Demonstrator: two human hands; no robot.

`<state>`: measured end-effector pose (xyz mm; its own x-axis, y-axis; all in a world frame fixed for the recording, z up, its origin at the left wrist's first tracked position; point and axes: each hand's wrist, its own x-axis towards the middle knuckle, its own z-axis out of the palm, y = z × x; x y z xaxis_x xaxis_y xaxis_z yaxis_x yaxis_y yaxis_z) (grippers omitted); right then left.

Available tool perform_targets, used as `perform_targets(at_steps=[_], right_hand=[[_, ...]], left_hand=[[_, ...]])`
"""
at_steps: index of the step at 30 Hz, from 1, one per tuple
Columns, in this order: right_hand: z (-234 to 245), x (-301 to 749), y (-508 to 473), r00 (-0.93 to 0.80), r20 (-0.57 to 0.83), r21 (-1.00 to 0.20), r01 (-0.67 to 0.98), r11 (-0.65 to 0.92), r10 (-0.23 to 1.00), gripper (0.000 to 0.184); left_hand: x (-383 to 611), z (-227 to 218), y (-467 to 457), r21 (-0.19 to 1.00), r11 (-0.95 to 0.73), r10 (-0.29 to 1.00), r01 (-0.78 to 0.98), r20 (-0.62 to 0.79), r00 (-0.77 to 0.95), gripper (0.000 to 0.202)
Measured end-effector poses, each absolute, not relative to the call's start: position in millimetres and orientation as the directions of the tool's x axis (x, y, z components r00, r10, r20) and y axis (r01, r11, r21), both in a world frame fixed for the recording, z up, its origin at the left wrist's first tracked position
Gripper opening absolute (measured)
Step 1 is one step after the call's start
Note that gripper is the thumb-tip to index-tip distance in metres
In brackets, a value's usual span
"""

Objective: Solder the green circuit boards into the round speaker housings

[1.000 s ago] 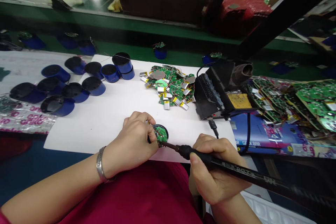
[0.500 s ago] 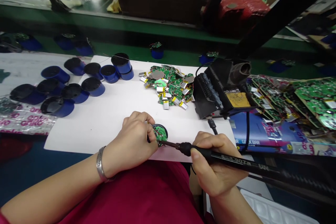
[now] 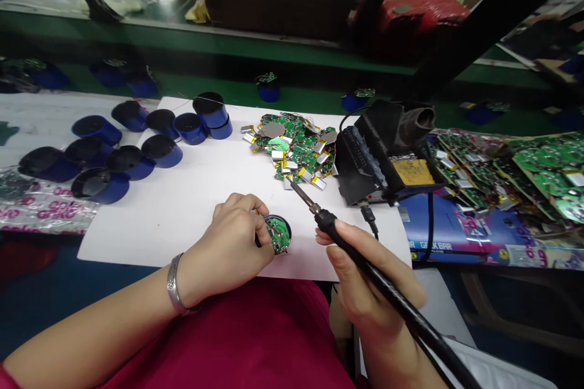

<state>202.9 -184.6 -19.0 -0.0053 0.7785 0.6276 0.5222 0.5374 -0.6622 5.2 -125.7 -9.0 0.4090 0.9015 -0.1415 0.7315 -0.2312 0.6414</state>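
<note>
My left hand (image 3: 239, 240) is closed on the edge of a round green circuit board (image 3: 279, 234), which sits in a dark round housing at the near side of the white sheet (image 3: 182, 213). Its fingertips are partly hidden from me. In my right hand (image 3: 371, 279) is a black soldering iron (image 3: 351, 246), held like a pen. The iron's tip points up and left, raised apart from the board and overlapping the near edge of a pile of circuit boards (image 3: 296, 140) with small silver batteries.
Several blue cylindrical housings (image 3: 130, 161) stand at the left. A black soldering stand (image 3: 365, 158) with a yellow sponge (image 3: 412, 171) is right of the pile. More boards (image 3: 547, 170) lie on blue packaging at far right. Board-topped blue cylinders (image 3: 269, 91) stand on the green surface behind.
My right hand has swung the soldering iron's tip away from the board, up toward the pile of circuit boards. My left hand has stayed in place on the board.
</note>
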Motion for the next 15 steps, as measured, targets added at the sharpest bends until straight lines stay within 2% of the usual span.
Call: perform_targets(at_steps=[8,15], right_hand=[[-43,190,-177,-0.303,0.623,-0.501,0.553,0.666,0.721,0.053],[-55,186,-178,-0.354,0.642,-0.434,0.564,0.703,0.680,0.059]], left_hand=[[4,-10,-126,0.667,-0.228,0.900,0.710,-0.133,0.414,0.021],[3,-9,-126,0.676,-0.225,0.900,0.701,-0.131,0.415,0.021]])
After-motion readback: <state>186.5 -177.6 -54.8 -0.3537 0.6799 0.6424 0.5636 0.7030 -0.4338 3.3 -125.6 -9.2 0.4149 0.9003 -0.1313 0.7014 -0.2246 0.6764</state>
